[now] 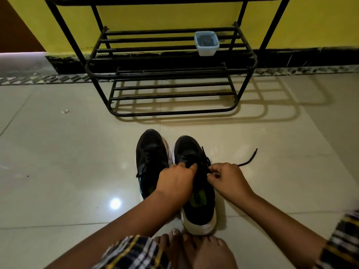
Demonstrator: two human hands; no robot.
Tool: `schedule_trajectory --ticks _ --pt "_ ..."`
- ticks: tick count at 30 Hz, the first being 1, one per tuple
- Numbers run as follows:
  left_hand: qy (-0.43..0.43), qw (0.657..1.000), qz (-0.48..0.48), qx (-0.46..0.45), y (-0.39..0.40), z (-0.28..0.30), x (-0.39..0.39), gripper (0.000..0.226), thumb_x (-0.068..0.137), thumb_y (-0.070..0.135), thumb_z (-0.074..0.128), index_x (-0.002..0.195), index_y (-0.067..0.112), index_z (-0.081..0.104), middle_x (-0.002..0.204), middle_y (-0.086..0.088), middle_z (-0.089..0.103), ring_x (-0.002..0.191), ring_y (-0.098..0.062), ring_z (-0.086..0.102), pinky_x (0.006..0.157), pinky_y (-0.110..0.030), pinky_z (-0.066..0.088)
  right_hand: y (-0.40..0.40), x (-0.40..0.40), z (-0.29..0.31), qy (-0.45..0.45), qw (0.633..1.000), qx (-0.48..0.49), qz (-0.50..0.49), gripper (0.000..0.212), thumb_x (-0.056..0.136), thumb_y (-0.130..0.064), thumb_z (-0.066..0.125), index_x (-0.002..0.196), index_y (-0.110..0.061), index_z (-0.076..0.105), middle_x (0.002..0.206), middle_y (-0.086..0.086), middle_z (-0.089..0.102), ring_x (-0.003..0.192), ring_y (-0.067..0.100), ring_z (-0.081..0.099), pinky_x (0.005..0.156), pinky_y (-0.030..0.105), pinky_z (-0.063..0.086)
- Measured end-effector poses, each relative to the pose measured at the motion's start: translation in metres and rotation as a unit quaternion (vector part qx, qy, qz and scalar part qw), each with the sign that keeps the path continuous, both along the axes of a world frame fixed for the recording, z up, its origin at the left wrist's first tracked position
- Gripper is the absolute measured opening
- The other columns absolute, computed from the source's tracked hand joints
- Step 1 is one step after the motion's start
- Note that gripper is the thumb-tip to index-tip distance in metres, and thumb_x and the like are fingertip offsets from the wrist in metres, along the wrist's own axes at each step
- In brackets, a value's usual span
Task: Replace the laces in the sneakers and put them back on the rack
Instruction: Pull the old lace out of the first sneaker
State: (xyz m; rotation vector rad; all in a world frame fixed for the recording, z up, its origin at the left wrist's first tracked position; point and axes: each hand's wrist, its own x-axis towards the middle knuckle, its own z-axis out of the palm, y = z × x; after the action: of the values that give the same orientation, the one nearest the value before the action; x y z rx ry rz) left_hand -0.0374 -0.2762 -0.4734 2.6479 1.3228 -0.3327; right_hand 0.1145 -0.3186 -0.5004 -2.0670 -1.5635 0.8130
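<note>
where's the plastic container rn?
In the head view, the plastic container sits on the right part of the black rack's middle shelf, against the yellow wall, beyond both sneakers.

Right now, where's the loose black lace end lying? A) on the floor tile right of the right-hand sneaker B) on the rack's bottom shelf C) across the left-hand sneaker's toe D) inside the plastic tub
A: the loose lace end trails over the floor tile, out past the right hand, which works at the right-hand sneaker.
</note>
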Motion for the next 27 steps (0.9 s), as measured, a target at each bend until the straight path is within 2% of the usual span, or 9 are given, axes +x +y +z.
schedule_trajectory --ticks 4,9,12,18,22,27 --pt "-0.009 1.000 -0.004 -0.001 -0.001 0.001 -0.002 0.038 0.097 0.025 0.043 0.134 0.023 0.038 0.118 -0.009 0.051 0.105 -0.029 0.054 0.071 -0.034 0.041 -0.002 -0.001 -0.001 0.013 1.000 0.008 -0.007 0.012 0.084 -0.020 0.062 0.090 -0.014 0.071 0.075 0.003 0.069 0.073 0.017 0.065 0.069 0.035 0.054" --pt "-0.099 0.992 0.054 -0.061 0.010 0.007 -0.010 0.026 0.094 0.040 0.047 0.115 0.025 0.052 0.114 -0.004 0.049 0.098 -0.025 0.055 0.072 -0.032 0.047 0.001 -0.002 0.001 0.007 1.000 0.002 -0.002 0.011 0.083 -0.018 0.062 0.088 -0.013 0.070 0.073 0.003 0.069 0.071 0.019 0.065 0.069 0.037 0.054" --pt "-0.096 0.993 0.069 -0.021 0.017 0.009 -0.011 0.027 0.094 0.045 0.046 0.107 0.023 0.056 0.109 -0.004 0.051 0.094 -0.025 0.057 0.068 -0.031 0.045 -0.002 -0.002 0.001 0.001 1.000 0.001 -0.007 0.013 0.082 -0.018 0.062 0.092 -0.015 0.070 0.077 0.001 0.070 0.073 0.017 0.065 0.070 0.034 0.054" --pt "-0.133 0.988 0.079 -0.021 0.021 0.004 -0.021 0.035 0.093 0.044 0.049 0.123 0.026 0.051 0.117 -0.002 0.048 0.105 -0.024 0.054 0.075 -0.035 0.050 -0.004 -0.003 0.001 0.003 1.000 -0.003 -0.013 0.019 0.083 -0.022 0.063 0.101 -0.016 0.069 0.086 0.001 0.071 0.075 0.017 0.065 0.072 0.030 0.052" --pt "-0.163 0.985 0.058 -0.001 0.014 0.005 -0.011 0.037 0.091 0.050 0.048 0.118 0.026 0.054 0.112 0.002 0.051 0.101 -0.020 0.054 0.074 -0.033 0.051 -0.005 -0.008 0.003 -0.029 0.999 0.013 -0.006 0.015 0.084 -0.026 0.062 0.093 -0.015 0.067 0.078 0.003 0.069 0.073 0.020 0.064 0.068 0.036 0.053" --pt "-0.150 0.988 0.034 -0.014 0.011 0.000 -0.006 0.026 0.095 0.037 0.045 0.113 0.022 0.058 0.112 0.000 0.049 0.102 -0.021 0.052 0.073 -0.031 0.046 -0.007 -0.009 0.002 -0.022 0.999 0.024 -0.012 0.015 0.084 -0.023 0.063 0.093 -0.012 0.067 0.079 0.005 0.069 0.074 0.020 0.064 0.069 0.036 0.053"
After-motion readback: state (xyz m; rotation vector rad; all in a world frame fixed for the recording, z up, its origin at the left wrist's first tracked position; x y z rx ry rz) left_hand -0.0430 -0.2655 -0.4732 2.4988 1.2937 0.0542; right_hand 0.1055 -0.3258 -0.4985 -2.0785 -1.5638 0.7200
